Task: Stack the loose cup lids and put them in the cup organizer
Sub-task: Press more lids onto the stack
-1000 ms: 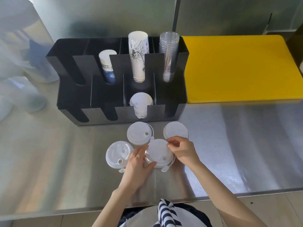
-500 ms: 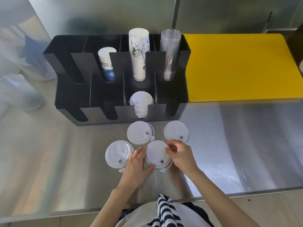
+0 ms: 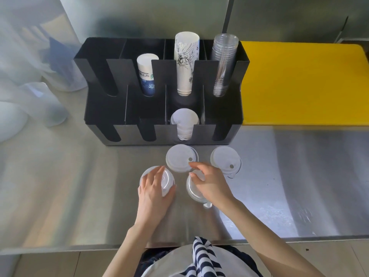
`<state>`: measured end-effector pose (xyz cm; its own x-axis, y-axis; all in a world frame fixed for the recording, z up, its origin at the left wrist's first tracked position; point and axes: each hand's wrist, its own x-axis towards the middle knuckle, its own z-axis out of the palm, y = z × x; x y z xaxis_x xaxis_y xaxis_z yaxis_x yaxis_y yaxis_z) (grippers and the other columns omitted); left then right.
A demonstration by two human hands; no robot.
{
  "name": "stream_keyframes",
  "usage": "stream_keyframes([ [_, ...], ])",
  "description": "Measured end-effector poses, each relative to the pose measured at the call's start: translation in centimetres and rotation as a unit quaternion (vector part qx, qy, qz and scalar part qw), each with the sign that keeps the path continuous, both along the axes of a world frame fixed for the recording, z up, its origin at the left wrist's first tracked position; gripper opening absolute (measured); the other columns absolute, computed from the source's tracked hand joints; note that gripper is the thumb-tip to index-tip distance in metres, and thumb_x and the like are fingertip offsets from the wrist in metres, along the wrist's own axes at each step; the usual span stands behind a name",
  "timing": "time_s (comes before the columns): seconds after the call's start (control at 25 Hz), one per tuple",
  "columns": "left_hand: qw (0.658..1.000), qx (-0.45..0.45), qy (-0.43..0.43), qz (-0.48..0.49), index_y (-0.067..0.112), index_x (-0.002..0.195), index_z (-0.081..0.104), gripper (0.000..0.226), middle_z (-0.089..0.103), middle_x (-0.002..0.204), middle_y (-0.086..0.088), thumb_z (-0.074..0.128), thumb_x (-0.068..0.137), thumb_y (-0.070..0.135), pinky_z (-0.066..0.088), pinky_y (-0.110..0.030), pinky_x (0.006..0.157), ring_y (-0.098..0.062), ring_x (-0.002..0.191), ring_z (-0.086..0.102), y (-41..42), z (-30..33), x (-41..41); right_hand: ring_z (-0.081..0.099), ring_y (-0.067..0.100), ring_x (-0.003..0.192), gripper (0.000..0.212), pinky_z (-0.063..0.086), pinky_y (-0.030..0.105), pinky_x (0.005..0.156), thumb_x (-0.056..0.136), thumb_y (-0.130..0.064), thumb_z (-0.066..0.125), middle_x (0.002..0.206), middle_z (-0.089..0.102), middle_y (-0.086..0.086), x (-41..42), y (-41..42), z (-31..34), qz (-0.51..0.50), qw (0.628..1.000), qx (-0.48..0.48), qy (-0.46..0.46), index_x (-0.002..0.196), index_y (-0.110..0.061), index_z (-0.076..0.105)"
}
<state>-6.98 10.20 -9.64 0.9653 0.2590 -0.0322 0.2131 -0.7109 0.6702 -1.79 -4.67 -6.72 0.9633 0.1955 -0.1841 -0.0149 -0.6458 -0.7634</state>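
Several white plastic cup lids lie on the steel counter in front of the black cup organizer. My left hand is laid over the near-left lid, fingers wrapped on its rim. My right hand holds the near-middle lid, which is mostly hidden under it. Two more lids lie flat just behind: the far-middle lid and the far-right lid. A stack of white lids stands in the organizer's front row, third slot from the left.
The organizer's back row holds a short paper cup stack, a tall printed paper cup stack and clear plastic cups. A yellow cutting board lies to the right. Translucent containers stand at the left. The counter's front edge is near my body.
My left hand left the middle lid and moved left onto the near-left lid. My right hand stayed on the middle lid, covering more of it.
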Motion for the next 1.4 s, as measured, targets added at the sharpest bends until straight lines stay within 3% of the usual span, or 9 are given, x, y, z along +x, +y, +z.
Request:
stream_keyframes([
  [0.12, 0.996, -0.013, 0.036, 0.081, 0.015, 0.131, 0.037, 0.054, 0.041, 0.140, -0.007, 0.058, 0.082, 0.026, 0.028, -0.042, 0.100, -0.030, 0.126, 0.031, 1.4, 0.2, -0.5, 0.052, 0.018, 0.117, 0.037, 0.034, 0.016, 0.091, 0.087, -0.024, 0.051, 0.131, 0.057, 0.002, -0.3, 2.2, -0.1, 0.031, 0.998, 0.004, 0.059, 0.124, -0.019, 0.052],
  [0.28, 0.984, -0.031, 0.124, 0.126, 0.008, 0.129, 0.037, 0.051, 0.038, 0.140, -0.014, 0.052, 0.085, 0.029, 0.027, -0.047, 0.102, -0.035, 0.126, 0.030, 2.5, 0.1, -0.8, 0.055, 0.029, 0.112, 0.039, 0.043, 0.034, 0.093, 0.087, -0.022, 0.048, 0.122, 0.061, 0.016, -0.8, 4.0, -0.1, 0.059, 0.993, -0.016, 0.104, 0.126, -0.013, 0.047],
  [0.52, 0.980, -0.054, 0.148, 0.121, 0.011, 0.127, 0.042, 0.043, 0.041, 0.134, -0.015, 0.048, 0.087, 0.027, 0.028, -0.041, 0.100, -0.034, 0.121, 0.033, 2.6, 0.3, -1.0, 0.058, 0.031, 0.096, 0.027, 0.046, 0.035, 0.081, 0.088, -0.017, 0.044, 0.102, 0.065, 0.016, -1.1, 5.0, -0.2, 0.100, 0.989, -0.046, 0.100, 0.110, -0.007, 0.054],
  [0.64, 0.982, -0.085, 0.121, 0.115, 0.010, 0.130, 0.040, 0.045, 0.044, 0.134, -0.016, 0.049, 0.088, 0.022, 0.029, -0.036, 0.100, -0.034, 0.120, 0.039, 2.7, 0.6, -1.0, 0.056, 0.029, 0.104, 0.034, 0.043, 0.031, 0.086, 0.088, -0.016, 0.046, 0.111, 0.064, 0.014, -1.3, 5.0, -0.5, 0.078, 0.991, -0.030, 0.102, 0.120, -0.007, 0.050],
  [0.84, 0.953, -0.221, 0.064, 0.200, 0.016, 0.106, 0.056, 0.021, 0.058, 0.118, -0.007, 0.053, 0.087, 0.023, 0.040, -0.028, 0.075, -0.017, 0.085, 0.057, 2.5, 1.9, -1.0, 0.056, 0.022, 0.109, 0.034, 0.038, 0.022, 0.088, 0.087, -0.015, 0.050, 0.124, 0.059, 0.007, -1.1, 4.5, -0.6, 0.001, 0.997, 0.023, 0.074, 0.121, -0.013, 0.052],
  [1.0, 0.915, -0.339, 0.073, 0.209, 0.020, 0.094, 0.059, 0.013, 0.065, 0.105, -0.007, 0.061, 0.082, 0.023, 0.052, -0.045, 0.088, -0.028, 0.092, 0.064, 2.2, 2.6, -1.1, 0.056, 0.012, 0.095, 0.025, 0.039, 0.005, 0.071, 0.083, -0.008, 0.056, 0.115, 0.063, 0.005, -0.9, 3.4, -0.4, -0.071, 0.990, 0.109, 0.055, 0.108, -0.012, 0.061],
  [1.12, 0.915, -0.356, 0.091, 0.169, 0.023, 0.096, 0.063, 0.016, 0.063, 0.094, -0.001, 0.064, 0.080, 0.024, 0.053, -0.045, 0.089, -0.024, 0.085, 0.065, 1.1, 2.9, -1.2, 0.054, 0.008, 0.091, 0.026, 0.035, -0.008, 0.062, 0.082, -0.005, 0.058, 0.113, 0.063, 0.002, -0.6, 1.8, -0.1, -0.112, 0.981, 0.147, 0.055, 0.106, -0.011, 0.062],
  [1.28, 0.916, -0.357, 0.114, 0.146, 0.025, 0.098, 0.062, 0.018, 0.062, 0.096, -0.002, 0.063, 0.080, 0.023, 0.052, -0.046, 0.089, -0.019, 0.074, 0.064, -1.2, 2.6, -1.1, 0.056, 0.007, 0.086, 0.025, 0.045, 0.005, 0.067, 0.080, -0.008, 0.060, 0.106, 0.061, 0.000, -0.7, -0.7, 0.1, -0.142, 0.980, 0.134, 0.043, 0.104, -0.015, 0.063],
  [1.4, 0.926, -0.333, 0.130, 0.119, 0.024, 0.098, 0.060, 0.017, 0.063, 0.087, 0.004, 0.061, 0.081, 0.024, 0.051, -0.048, 0.089, -0.020, 0.071, 0.064, -2.7, 2.3, -1.0, 0.056, 0.009, 0.091, 0.024, 0.042, 0.003, 0.069, 0.080, -0.009, 0.061, 0.108, 0.063, 0.002, -0.9, -2.5, -0.2, -0.155, 0.980, 0.115, 0.041, 0.103, -0.015, 0.064],
])
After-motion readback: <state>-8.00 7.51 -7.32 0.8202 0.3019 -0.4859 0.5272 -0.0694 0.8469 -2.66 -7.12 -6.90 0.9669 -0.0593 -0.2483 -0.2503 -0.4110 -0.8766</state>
